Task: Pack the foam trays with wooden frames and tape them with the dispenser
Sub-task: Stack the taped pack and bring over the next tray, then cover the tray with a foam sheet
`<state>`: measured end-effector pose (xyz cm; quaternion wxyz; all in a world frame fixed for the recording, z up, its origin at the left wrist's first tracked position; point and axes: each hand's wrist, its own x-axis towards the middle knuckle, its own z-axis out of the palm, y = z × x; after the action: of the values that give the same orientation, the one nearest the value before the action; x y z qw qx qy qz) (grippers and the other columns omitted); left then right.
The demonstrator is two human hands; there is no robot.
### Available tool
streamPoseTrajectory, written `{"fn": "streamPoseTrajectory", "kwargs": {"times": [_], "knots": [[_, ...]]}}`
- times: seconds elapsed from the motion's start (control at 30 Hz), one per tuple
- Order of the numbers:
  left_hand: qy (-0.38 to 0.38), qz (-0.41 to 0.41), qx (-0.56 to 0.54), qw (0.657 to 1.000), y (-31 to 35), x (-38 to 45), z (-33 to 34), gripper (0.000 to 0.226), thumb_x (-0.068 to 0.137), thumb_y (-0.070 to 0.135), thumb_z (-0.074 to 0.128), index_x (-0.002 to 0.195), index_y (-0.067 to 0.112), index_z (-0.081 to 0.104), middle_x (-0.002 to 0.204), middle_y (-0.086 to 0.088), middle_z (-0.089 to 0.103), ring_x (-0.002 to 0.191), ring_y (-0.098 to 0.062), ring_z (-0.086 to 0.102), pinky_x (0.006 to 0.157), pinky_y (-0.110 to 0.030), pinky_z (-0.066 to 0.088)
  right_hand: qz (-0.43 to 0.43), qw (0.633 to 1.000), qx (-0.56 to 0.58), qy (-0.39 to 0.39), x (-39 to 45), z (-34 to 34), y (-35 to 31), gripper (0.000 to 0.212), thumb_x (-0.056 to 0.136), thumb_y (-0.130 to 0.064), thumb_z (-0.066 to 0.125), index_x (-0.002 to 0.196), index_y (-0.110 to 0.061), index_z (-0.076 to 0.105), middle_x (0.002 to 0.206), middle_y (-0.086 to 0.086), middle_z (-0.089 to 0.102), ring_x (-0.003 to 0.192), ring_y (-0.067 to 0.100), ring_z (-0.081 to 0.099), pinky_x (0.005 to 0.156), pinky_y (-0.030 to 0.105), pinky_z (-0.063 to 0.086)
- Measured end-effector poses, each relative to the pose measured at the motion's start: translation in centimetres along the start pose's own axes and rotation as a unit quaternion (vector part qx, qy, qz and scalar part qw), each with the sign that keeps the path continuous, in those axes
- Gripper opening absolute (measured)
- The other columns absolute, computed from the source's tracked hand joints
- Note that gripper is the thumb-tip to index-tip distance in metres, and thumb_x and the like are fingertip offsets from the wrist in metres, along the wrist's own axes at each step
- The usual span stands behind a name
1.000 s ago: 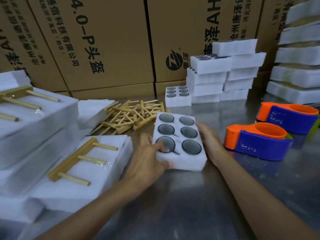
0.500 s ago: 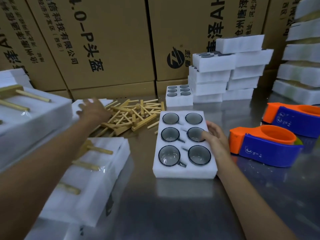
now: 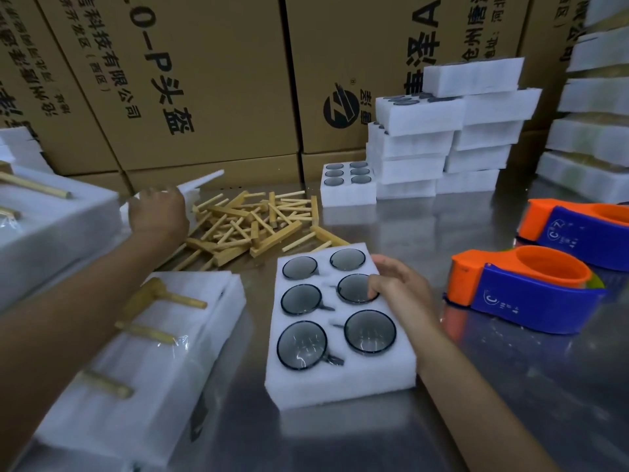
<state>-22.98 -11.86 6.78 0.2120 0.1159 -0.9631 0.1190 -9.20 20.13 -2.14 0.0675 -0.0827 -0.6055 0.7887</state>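
Left hand [image 3: 158, 212]: since half a second ago it has closed on a thin white foam sheet [image 3: 200, 181] at the far left of the bench and lifted its free edge, which now tilts up over the wood pile; earlier the hand lay flat on the sheet stack

Right hand [image 3: 396, 289]: position unchanged, fingers curled over the right edge of the foam tray [image 3: 340, 379], fingertips touching the middle-right recess, gripping it

Foam tray: white, flat on the steel table [image 3: 510, 386], centre front; six round recesses, each with a dark-rimmed glass piece

Wooden frames [image 3: 252, 226]: loose heap just behind the tray, between it and the cardboard cartons [image 3: 204, 80]

Wrapped packs [image 3: 143, 342]: white foam with a wooden frame on top, under clear film, left of the tray; a further pack at far left

Tape dispensers: two, orange and blue; nearer one [image 3: 524, 291] just right of the right hand, second [image 3: 578, 229] behind it

Stacked foam trays [image 3: 442, 141]: rear right against the cartons; one single six-recess tray [image 3: 347, 185] in front of the stack
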Motion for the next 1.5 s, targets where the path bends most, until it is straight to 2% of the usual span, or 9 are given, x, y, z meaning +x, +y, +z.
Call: {"fn": "streamPoseTrajectory", "kwargs": {"times": [0.23,0.57,0.7,0.93,1.0,1.1,1.17,1.33,1.5], "knots": [[0.148,0.177,-0.017,0.973,5.7,-4.3,-5.4,0.035,0.09,-0.005,0.051,0.125,-0.001,0.051,0.088,-0.02,0.062,0.074,-0.029,0.042,0.055,-0.036,0.035,-0.021,0.995,0.027,0.094,0.5,1.6,0.4,0.041,0.07,0.012,0.057,0.097,-0.013,0.074,0.079,-0.005,0.075,0.055,0.001,0.066,0.044,0.012,0.045],[0.001,0.362,-0.084,0.928,16.1,-19.3,-10.0,0.025,0.09,0.007,0.052,0.115,0.009,0.055,0.109,-0.008,0.059,0.115,-0.024,0.046,0.065,-0.028,0.032,-0.074,0.994,0.012,0.075,1.0,1.2,1.0,0.027,0.086,0.011,0.061,0.097,-0.013,0.068,0.084,-0.004,0.071,0.066,-0.005,0.065,0.057,0.006,0.047],[0.004,0.353,-0.122,0.928,17.3,-21.0,-9.5,0.032,0.096,0.017,0.048,0.126,0.007,0.049,0.111,-0.01,0.059,0.112,-0.024,0.046,0.07,-0.028,0.031,-0.09,0.994,-0.02,0.052,1.0,0.5,1.4,0.03,0.094,0.004,0.054,0.087,-0.023,0.064,0.079,-0.012,0.067,0.068,-0.003,0.064,0.064,0.011,0.049],[-0.079,0.227,-0.436,0.867,15.0,-17.8,-9.2,0.03,0.097,0.033,0.044,0.109,0.019,0.068,0.112,-0.004,0.068,0.11,-0.023,0.055,0.083,-0.029,0.04,-0.086,0.992,-0.074,0.049,0.5,0.4,1.1,0.02,0.095,-0.025,0.058,0.078,-0.025,0.068,0.074,-0.01,0.069,0.067,0.001,0.063,0.057,0.009,0.047],[-0.08,0.189,-0.374,0.904,13.6,-15.1,-8.0,0.036,0.097,0.033,0.046,0.129,0.019,0.058,0.139,-0.007,0.053,0.131,-0.027,0.041,0.102,-0.034,0.036,-0.038,0.998,-0.027,0.044,0.4,0.7,0.7,0.012,0.086,-0.027,0.066,0.079,-0.026,0.075,0.08,-0.01,0.075,0.072,0.004,0.068,0.06,0.017,0.049],[-0.268,0.103,-0.304,0.908,11.6,-12.8,-5.8,0.064,0.102,0.044,0.036,0.156,0.018,0.015,0.163,-0.009,0.01,0.147,-0.034,0.018,0.116,-0.045,0.027,-0.037,0.998,-0.025,0.033,0.5,0.7,0.8,0.017,0.084,-0.016,0.064,0.086,-0.029,0.076,0.08,-0.016,0.075,0.069,-0.001,0.069,0.053,0.014,0.05],[-0.338,0.093,-0.289,0.891,11.4,-12.9,-4.8,0.069,0.103,0.052,0.025,0.158,0.019,0.001,0.164,-0.008,0.01,0.146,-0.031,0.024,0.114,-0.038,0.028,-0.031,0.998,-0.029,0.036,0.6,0.8,0.6,0.018,0.084,-0.014,0.062,0.087,-0.027,0.075,0.075,-0.016,0.074,0.062,-0.001,0.067,0.05,0.014,0.049],[-0.331,0.106,-0.277,0.896,12.2,-13.1,-4.2,0.07,0.103,0.054,0.019,0.157,0.018,-0.005,0.163,-0.009,0.015,0.142,-0.029,0.032,0.104,-0.031,0.032,0.011,0.999,-0.002,0.035,1.0,0.5,0.4,0.024,0.082,-0.012,0.058,0.066,-0.025,0.072,0.06,-0.011,0.066,0.05,0.005,0.06,0.044,0.016,0.045],[-0.329,0.111,-0.276,0.896,12.0,-11.8,-3.9,0.075,0.1,0.057,0.029,0.157,0.016,0.001,0.157,-0.007,0.03,0.136,-0.028,0.04,0.093,-0.029,0.035,0.011,0.999,-0.024,0.025,1.3,0.1,0.5,0.013,0.08,-0.013,0.057,0.085,-0.012,0.069,0.068,-0.008,0.066,0.062,0.011,0.058,0.059,0.025,0.044]]}}
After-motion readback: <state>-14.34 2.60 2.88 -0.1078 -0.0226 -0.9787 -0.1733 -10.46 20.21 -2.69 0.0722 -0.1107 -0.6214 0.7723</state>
